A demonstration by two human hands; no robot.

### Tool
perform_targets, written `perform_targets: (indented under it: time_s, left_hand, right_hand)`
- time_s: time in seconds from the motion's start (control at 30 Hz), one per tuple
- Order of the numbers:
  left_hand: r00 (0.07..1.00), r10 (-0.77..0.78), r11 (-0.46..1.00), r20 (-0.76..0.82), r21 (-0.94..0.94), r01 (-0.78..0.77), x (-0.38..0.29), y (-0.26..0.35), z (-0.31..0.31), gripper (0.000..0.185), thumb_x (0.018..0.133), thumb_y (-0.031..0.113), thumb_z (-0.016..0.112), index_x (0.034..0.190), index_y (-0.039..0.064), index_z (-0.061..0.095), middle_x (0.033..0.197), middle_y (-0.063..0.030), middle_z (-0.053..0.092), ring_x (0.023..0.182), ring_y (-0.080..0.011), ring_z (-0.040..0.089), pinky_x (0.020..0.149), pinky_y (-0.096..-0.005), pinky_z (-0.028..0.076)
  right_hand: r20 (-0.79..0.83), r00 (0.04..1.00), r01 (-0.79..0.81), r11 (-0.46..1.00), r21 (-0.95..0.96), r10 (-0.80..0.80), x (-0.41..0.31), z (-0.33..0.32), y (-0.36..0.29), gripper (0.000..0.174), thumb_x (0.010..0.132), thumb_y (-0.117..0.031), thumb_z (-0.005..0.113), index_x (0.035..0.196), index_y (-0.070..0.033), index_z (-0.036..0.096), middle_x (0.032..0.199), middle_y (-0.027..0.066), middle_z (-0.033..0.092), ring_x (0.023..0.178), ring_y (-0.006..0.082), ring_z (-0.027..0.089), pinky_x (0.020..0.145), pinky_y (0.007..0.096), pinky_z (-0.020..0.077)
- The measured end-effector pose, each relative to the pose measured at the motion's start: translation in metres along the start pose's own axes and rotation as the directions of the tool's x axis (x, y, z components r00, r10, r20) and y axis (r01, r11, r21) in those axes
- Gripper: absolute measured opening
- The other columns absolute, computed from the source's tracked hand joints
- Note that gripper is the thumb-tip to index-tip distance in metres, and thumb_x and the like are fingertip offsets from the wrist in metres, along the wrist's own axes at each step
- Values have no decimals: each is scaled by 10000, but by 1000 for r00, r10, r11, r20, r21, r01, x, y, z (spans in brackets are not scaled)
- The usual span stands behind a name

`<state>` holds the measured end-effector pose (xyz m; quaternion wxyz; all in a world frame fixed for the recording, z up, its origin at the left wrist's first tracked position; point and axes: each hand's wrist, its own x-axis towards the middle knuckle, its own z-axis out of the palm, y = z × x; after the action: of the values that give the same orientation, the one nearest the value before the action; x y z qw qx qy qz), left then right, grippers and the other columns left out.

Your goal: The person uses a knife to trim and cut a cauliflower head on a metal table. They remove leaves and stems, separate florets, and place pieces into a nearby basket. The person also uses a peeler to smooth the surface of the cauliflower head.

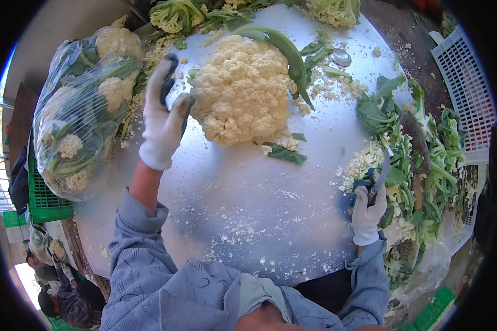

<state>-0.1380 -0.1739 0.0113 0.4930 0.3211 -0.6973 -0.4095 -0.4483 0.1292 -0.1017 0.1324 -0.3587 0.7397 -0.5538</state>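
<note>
A large cream cauliflower head (242, 93) lies on the metal tabletop (227, 186), with a long green leaf (294, 62) curving around its far right side. My left hand (161, 120), in a white glove with dark fingertips, is just left of the head. Its fingers are spread and hold nothing; whether the thumb touches the curds I cannot tell. At the table's right edge my right hand (368, 211), gloved alike, grips a knife (384, 169) with its blade up and away from me. Its handle is mostly hidden in my fist. Cut leaves (393, 120) lie beside that hand.
Several cauliflowers fill a clear plastic bag (87, 120) at left, near a green crate (49, 198). A broad-bladed tool (416, 142) with a wooden handle lies among trimmings. A white crate (466, 91) stands at right, a round metal lid (341, 57) farther back. People (72, 304) are lower left.
</note>
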Motion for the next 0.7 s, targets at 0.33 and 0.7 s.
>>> perform_targets:
  time_s: [0.33, 0.7]
  left_hand:
    - [840, -410, 911, 357, 212, 355, 76, 9, 81, 715, 897, 272, 738, 1485, 14, 423, 1399, -163, 557, 1218, -211, 567, 1054, -298, 441]
    - [900, -416, 897, 127, -106, 430, -137, 54, 5, 821, 892, 24, 672, 1580, 38, 224, 1533, -151, 403, 1346, -230, 460, 1111, -325, 396]
  right_hand:
    - [8, 997, 75, 991, -113, -75, 6, -3, -9, 377, 889, -30, 622, 1247, 77, 576, 876, 99, 675, 778, 162, 644, 728, 299, 523]
    - [219, 913, 408, 731, -546, -345, 13, 3, -17, 581, 919, -118, 601, 1454, 25, 428, 1156, 255, 629, 997, 362, 658, 873, 421, 525]
